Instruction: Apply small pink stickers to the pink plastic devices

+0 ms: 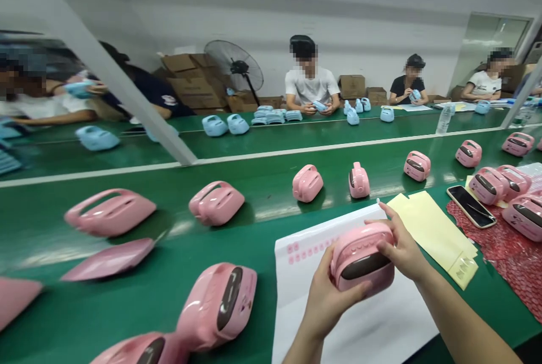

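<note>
Between my two hands is a pink plastic housing (368, 257) with a carrying handle on top and a dark oval window on its front. My left hand (324, 296) wraps its left side, thumb along the lower front. My right hand (400, 240) grips the right end, thumb near the window. Beneath it lies a white paper sheet (296, 290) with rows of small pink marks. Two more pink housings with dark windows rest at lower left, the nearer-to-centre one (215, 307) tilted on its side.
Several pink housings (308, 183) stand along the green conveyor (258, 172). Yellow papers (432, 228), a phone (471, 206) and red bubble wrap (508, 251) lie at right. A white slanted post (127, 76) stands at left. Across, co-workers handle blue housings (237, 124).
</note>
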Available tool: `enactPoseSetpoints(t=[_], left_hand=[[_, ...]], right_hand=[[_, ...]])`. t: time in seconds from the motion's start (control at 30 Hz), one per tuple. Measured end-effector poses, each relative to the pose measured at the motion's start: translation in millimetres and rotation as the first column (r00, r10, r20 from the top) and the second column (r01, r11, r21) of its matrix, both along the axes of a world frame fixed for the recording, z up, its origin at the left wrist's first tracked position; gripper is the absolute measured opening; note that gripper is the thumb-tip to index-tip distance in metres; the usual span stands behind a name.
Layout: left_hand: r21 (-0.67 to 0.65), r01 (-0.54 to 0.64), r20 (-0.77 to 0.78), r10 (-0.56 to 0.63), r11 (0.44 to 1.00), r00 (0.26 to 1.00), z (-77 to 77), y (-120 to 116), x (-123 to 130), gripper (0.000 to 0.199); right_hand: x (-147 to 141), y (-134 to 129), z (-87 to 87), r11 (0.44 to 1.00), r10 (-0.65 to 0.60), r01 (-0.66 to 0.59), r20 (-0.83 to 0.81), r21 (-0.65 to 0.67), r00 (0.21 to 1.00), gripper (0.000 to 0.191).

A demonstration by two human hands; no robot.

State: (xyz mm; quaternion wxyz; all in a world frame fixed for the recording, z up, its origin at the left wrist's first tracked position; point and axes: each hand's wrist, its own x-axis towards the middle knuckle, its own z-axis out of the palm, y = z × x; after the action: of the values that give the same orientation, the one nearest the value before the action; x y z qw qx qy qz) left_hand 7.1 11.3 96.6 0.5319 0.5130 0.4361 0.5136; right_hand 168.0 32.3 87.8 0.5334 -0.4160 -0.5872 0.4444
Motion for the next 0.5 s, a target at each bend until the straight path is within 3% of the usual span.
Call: enactPoseSetpoints(t=[0.1, 0.17, 0.3, 0.4, 0.5], left_hand=[[-0.071, 0.133, 0.046, -0.13, 0.989, 0.99, -6.2, 6, 1, 0.067], [-0.099, 0.184, 0.1, -0.174, 0.978, 0.98, -16.7, 10, 8, 0.072], [-0.131, 0.082, 0.16, -0.061, 0.988, 0.985, -51.9, 19, 20, 0.07], [-0.219, 0.012, 0.127, 0.016, 0.976, 0.992, -78.6, 25, 17, 0.055], [-0.253, 0.034, 0.117, -0.004, 0.967, 0.993, -93.8, 31, 9, 0.046]], right_hand=[[12, -3, 9.2, 0.994, 0.102, -0.102, 0.015, -0.035, 0.995, 0.069], [17, -3, 9.7, 0.996, 0.068, -0.069, -0.02, -0.06, 0.997, 0.065], [32, 13, 2.6, 0.967, -0.247, 0.24, -0.066, -0.089, 0.967, 0.06], [55, 43, -1.2, 0.851, -0.525, 0.525, -0.007, -0.029, 0.851, 0.056], [76, 88, -1.3, 0.727, -0.686, 0.681, 0.078, 0.082, 0.723, 0.052]])
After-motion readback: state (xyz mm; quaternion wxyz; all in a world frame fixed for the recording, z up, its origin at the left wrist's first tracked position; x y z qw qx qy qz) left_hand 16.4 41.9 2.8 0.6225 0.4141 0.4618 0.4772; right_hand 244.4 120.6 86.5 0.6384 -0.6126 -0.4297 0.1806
